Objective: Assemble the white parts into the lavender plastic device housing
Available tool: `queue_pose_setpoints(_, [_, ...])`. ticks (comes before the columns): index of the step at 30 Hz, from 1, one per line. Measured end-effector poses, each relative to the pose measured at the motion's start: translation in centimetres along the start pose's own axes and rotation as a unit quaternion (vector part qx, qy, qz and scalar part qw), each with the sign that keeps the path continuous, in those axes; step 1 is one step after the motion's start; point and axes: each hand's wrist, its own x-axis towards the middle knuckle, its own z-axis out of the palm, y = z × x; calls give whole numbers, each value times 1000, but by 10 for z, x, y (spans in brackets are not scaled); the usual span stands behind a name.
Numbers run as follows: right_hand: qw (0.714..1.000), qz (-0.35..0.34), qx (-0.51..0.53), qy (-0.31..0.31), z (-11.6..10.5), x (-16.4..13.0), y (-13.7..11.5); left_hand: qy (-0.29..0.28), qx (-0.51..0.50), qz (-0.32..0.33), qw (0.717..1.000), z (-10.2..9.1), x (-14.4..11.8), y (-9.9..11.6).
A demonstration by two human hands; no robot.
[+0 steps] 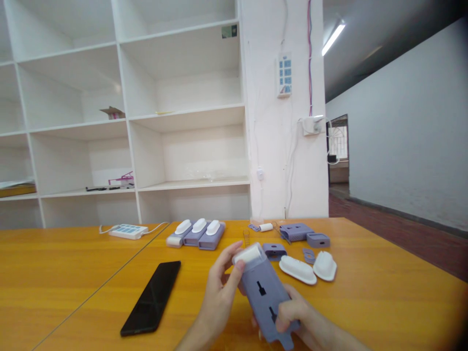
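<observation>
Head view: the orange counter [73,273] lies under both hands. Left of the grip lies a black phone [152,297]. The purple case [266,295] is held up over the counter, tilted, between both hands. The left hand [219,297] is clamped on its upper end, the thumb on the white roller [248,254]. The right hand [296,317] is clamped on its lower end. Just beyond the grip, to the right, lie two white caps [309,268].

Lavender casing [266,297] with white roller [249,254]; black phone [152,297]; orange table [73,273].
</observation>
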Motion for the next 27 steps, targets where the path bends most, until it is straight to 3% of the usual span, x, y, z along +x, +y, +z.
queue_pose_setpoints(9, [997, 18, -57, -38, -1, -5, -1, -71, -5, -11, 997, -10, 6, 6])
queue_pose_setpoints(21, [997, 15, -13, -68, 7, -3, -1, -25, 36, -47, 998, -5, 8, 19])
queue_pose_setpoints(27, [998, 7, -5, -67, 9, 1, 0, -29, 39, -50, 998, -9, 10, 21])
